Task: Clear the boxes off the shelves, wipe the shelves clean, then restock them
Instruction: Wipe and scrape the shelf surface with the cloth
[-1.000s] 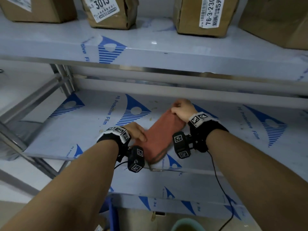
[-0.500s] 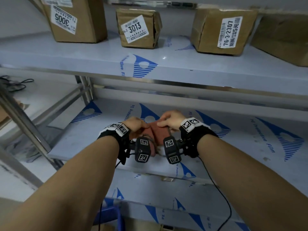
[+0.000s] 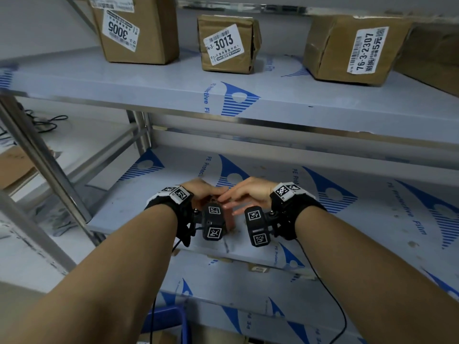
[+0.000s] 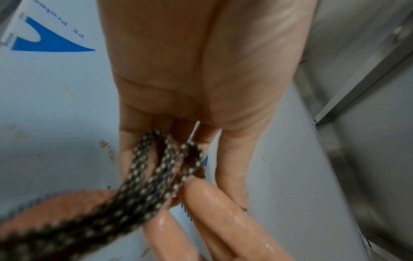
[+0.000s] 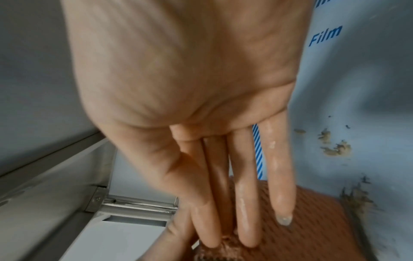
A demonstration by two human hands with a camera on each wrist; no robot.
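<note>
Film-covered shelf carries a folded rust-red cloth, pinched at its dark stitched edges by the left hand. Straight wet fingers of the right hand are laid on it. Labelled boxes are seen above.

Your left hand holds a cloth: rust-red waffle weave, matt, with a rough dark speckled stitched hem. The shelf under it is metal under glossy blue-printed plastic film, grime-specked beside the grip. Your right fingers look wet and shiny. Boxes above: matt brown cardboard, paper labels.
</note>
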